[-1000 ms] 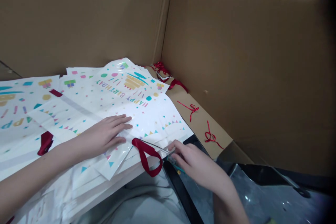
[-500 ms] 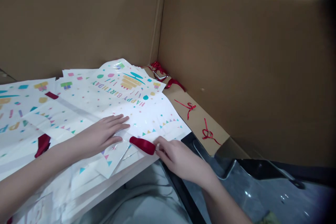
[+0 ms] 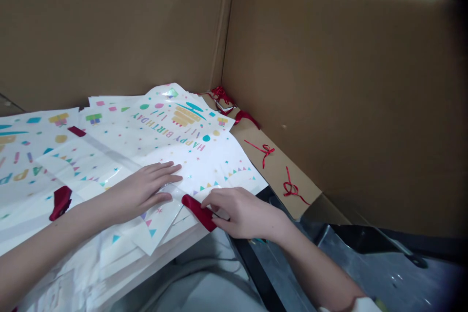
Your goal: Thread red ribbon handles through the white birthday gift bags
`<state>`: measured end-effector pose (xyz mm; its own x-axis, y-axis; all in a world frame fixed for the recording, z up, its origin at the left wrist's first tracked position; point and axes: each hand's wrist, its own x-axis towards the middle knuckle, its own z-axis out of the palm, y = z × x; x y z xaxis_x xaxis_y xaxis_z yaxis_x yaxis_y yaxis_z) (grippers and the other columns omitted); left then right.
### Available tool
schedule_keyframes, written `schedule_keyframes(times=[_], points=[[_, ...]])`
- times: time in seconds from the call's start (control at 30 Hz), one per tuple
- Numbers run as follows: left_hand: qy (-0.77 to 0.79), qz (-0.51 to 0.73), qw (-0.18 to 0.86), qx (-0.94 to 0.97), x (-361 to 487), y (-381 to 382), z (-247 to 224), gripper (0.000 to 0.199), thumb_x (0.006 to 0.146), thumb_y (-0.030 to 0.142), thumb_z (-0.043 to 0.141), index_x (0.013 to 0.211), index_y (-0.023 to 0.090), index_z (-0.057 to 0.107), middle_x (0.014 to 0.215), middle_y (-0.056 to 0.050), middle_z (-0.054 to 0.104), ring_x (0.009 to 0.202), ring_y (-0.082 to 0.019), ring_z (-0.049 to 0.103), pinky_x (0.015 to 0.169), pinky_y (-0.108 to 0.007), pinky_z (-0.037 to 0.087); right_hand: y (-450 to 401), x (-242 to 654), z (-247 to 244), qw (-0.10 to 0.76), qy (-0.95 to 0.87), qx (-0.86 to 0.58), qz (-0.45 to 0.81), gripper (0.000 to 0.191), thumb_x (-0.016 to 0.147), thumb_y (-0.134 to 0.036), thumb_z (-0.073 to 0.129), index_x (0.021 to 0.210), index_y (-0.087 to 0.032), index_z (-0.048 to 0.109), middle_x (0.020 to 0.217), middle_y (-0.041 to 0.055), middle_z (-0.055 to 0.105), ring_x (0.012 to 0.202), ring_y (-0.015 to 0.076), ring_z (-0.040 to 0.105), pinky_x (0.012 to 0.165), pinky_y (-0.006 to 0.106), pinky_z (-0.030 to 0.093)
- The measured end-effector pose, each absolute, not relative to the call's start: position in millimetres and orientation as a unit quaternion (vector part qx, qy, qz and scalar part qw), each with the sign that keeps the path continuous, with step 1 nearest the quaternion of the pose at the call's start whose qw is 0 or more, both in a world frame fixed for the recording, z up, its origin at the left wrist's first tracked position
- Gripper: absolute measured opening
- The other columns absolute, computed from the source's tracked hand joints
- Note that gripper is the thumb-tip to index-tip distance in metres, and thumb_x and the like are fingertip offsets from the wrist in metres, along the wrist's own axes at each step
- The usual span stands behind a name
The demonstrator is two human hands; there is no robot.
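Observation:
My left hand (image 3: 149, 187) lies flat, fingers stretched out, on a white sheet (image 3: 120, 156) printed with colourful birthday patterns. At the sheet's near right edge, my right hand (image 3: 244, 212) pinches a dark red ribbon (image 3: 197, 210) between thumb and fingers. A thin dark line shows between those fingers; I cannot make out what it is. Farther back on the sheet, another short red ribbon end (image 3: 77, 131) shows, with a pale strip running from it toward my left hand. A folded red ribbon piece (image 3: 60, 202) is beside my left forearm.
Tall cardboard walls (image 3: 329, 97) stand behind and to the right. On a cardboard strip (image 3: 272, 170) along the right lie thin red ribbon bows (image 3: 290, 187) and, farther back, a red ribbon tangle (image 3: 220, 93). Several more printed sheets (image 3: 22, 146) spread to the left.
My right hand has shifted slightly left along the ribbon, its fingers now over it, and the ribbon's free end tilts further down. My left hand stays nearly in place.

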<state>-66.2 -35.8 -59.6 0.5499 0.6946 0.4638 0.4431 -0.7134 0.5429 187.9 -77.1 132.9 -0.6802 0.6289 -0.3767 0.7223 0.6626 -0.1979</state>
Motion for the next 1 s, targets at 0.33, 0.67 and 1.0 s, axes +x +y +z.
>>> schedule_keyframes(times=[0.33, 0.67, 1.0], points=[[0.313, 0.366, 0.166, 0.86, -64.6, -38.6, -58.0, 0.042, 0.103, 0.041, 0.051, 0.143, 0.03, 0.057, 0.158, -0.006, 0.05, 0.144, -0.03, 0.048, 0.117, -0.05, 0.043, -71.1, 190.7, 115.8, 0.092, 0.919, 0.365, -0.115, 0.027, 0.106, -0.024, 0.043, 0.104, -0.017, 0.069, 0.094, 0.006, 0.07, 0.083, 0.0162, 0.06, 0.074, 0.027, 0.041], [0.265, 0.368, 0.174, 0.874, -50.8, -56.3, -27.4, 0.055, 0.089, 0.008, 0.048, 0.137, 0.033, 0.057, 0.138, -0.008, 0.059, 0.125, -0.029, 0.054, 0.102, -0.045, 0.05, -47.9, 164.8, 95.4, 0.085, 0.848, 0.523, 0.01, 0.022, 0.101, -0.025, 0.05, 0.084, -0.019, 0.063, 0.084, 0.0047, 0.07, 0.073, 0.0172, 0.059, 0.063, 0.03, 0.029], [0.294, 0.36, 0.162, 0.87, -47.7, -57.8, -32.5, 0.057, 0.084, 0.008, 0.052, 0.134, 0.035, 0.062, 0.15, -0.006, 0.051, 0.142, -0.035, 0.043, 0.112, -0.052, 0.047, -111.6, 228.6, 145.9, 0.104, 0.812, 0.53, -0.221, 0.019, 0.102, -0.029, 0.054, 0.115, -0.025, 0.066, 0.092, 0.0017, 0.072, 0.085, 0.0176, 0.063, 0.076, 0.029, 0.045]])
